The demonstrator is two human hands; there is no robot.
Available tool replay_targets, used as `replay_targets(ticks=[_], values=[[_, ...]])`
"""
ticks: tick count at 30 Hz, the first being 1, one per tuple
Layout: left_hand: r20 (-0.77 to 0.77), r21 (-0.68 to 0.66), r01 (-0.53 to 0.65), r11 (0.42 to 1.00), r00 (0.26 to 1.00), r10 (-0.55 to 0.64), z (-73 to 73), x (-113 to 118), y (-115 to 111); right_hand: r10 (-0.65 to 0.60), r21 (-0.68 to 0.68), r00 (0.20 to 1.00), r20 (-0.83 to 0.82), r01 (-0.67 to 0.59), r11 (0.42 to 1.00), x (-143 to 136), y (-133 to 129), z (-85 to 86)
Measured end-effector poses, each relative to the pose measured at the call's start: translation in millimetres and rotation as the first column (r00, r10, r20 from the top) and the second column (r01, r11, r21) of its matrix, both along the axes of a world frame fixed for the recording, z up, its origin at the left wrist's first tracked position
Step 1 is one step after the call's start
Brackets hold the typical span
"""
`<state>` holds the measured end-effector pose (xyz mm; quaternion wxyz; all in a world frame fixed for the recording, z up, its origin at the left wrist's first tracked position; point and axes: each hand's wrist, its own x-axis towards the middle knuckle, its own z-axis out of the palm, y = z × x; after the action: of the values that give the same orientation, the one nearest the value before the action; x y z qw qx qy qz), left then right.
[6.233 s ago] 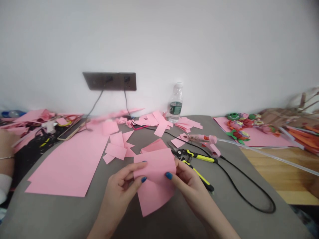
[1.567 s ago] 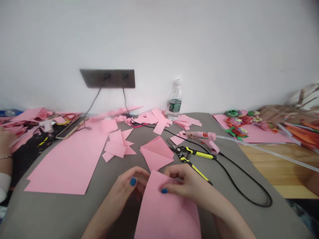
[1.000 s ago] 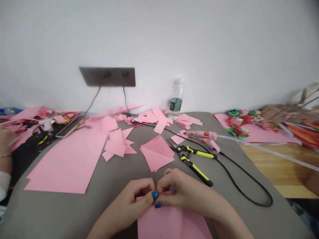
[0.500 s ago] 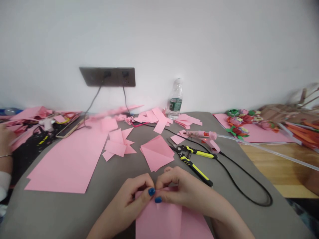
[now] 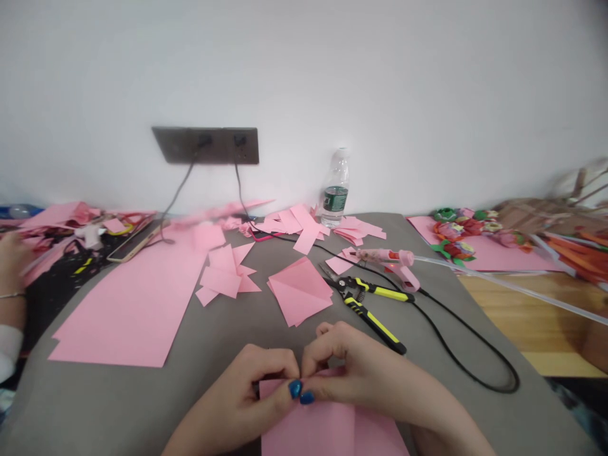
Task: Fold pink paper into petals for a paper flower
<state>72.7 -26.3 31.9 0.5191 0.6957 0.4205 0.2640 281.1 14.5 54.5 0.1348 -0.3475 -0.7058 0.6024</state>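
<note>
At the near edge of a grey table (image 5: pixel 213 342), low in the middle of the view, is a piece of pink paper (image 5: pixel 313 430), its lower part cut off by the frame. A vertical line runs down it; whether this is a crease or an overlapping edge cannot be told.

The only label facing the viewer is on a clear plastic bottle (image 5: pixel 340 170) standing by the wall: a dark green band with pale marks too small to read.

The left hand (image 5: pixel 259 386) is nearly closed, with thumb and curled fingers pinching the paper's top edge. The right hand (image 5: pixel 349 364) pinches the same edge just beside it, fingers bent inward. The two blue-nailed thumbs almost meet.

Just beyond the hands lies a small stack of square pink paper (image 5: pixel 300 291). To its right are black and yellow pliers (image 5: pixel 361 311) with handles spread, and behind them a pink glue gun (image 5: pixel 399 258) on its side.

To the left lie pink scraps (image 5: pixel 221 278), large pink sheets (image 5: pixel 128 310) and a phone (image 5: pixel 133 245). At far left is another person's hand (image 5: pixel 12 263). At far right, colourful paper flowers (image 5: pixel 456 233) rest on a pink sheet (image 5: pixel 503 259).
</note>
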Motion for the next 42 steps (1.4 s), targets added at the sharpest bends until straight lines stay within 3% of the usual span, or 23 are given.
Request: replay_targets(ticks=[7,12,16,19,21,23,26,29,32,36,38,42], values=[[0.023,0.151,-0.075,0.986,0.997,0.072,-2.4,0,-3,-0.078,-0.047,0.987,-0.141,0.073,0.996,-5,3,2.0],[0.05,0.162,-0.243,0.956,0.97,0.238,-2.5,-6,6,-0.156,-0.053,0.984,-0.087,0.151,0.987,2,11,-1.4],[0.178,-0.036,-0.416,0.909,0.892,0.415,-11.4,-9,14,-0.313,-0.012,0.949,-0.019,0.313,0.95,10,17,-8.3],[0.277,-0.207,-0.409,0.889,0.847,0.454,-22.0,-5,17,-0.361,-0.036,0.932,-0.038,0.36,0.932,11,18,-15.6],[0.278,-0.239,-0.408,0.881,0.841,0.465,-27.9,-1,17,-0.372,-0.081,0.927,-0.054,0.367,0.927,10,17,-22.1],[0.234,-0.196,-0.469,0.861,0.83,0.506,-31.9,3,16,-0.455,-0.144,0.885,-0.099,0.439,0.887,7,16,-30.0],[0.155,-0.046,-0.626,0.779,0.766,0.624,-35.2,7,13,-0.648,-0.355,0.738,-0.187,0.564,0.746,4,12,-41.4],[0.098,0.092,-0.706,0.702,0.708,0.699,-36.2,10,10,-0.734,-0.571,0.648,-0.203,0.531,0.626,0,7,-48.3],[0.057,0.178,-0.715,0.676,0.693,0.719,-35.0,14,8,-0.743,-0.652,0.644,-0.182,0.486,0.582,-3,4,-51.4],[0.025,0.226,-0.693,0.685,0.707,0.707,-32.3,15,5,-0.738,-0.539,0.641,-0.211,0.554,0.635,-4,5,-57.4],[0.029,0.226,-0.682,0.696,0.719,0.695,-31.5,15,5,-0.738,-0.372,0.633,-0.233,0.643,0.669,-3,6,-60.8],[0.039,0.227,-0.68,0.697,0.721,0.691,-31.2,15,5,-0.729,-0.031,0.648,-0.223,0.742,0.669,-3,7,-60.7]])
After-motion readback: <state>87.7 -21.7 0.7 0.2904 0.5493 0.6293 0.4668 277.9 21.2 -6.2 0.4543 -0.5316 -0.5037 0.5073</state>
